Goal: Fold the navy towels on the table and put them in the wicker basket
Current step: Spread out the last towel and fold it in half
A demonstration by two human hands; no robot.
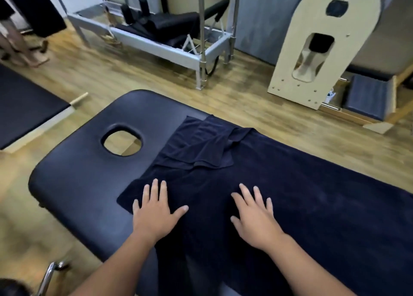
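A large navy towel (301, 184) lies spread over the dark padded massage table (85, 172), reaching from the table's middle off to the right. A smaller navy towel (201, 145) lies rumpled on its far left part, partly doubled over. My left hand (156, 213) rests flat, fingers straight and spread, on the large towel's near left corner. My right hand (254, 217) lies flat on the same towel a little to the right, fingers spread. No wicker basket is in view.
The table has an oval face hole (122, 140) at its left end. A metal exercise frame (161, 38) and a pale wooden arched unit (321, 47) stand on the wood floor behind. Another dark table (24, 107) is at left; a person's legs (15, 47) stand at far left.
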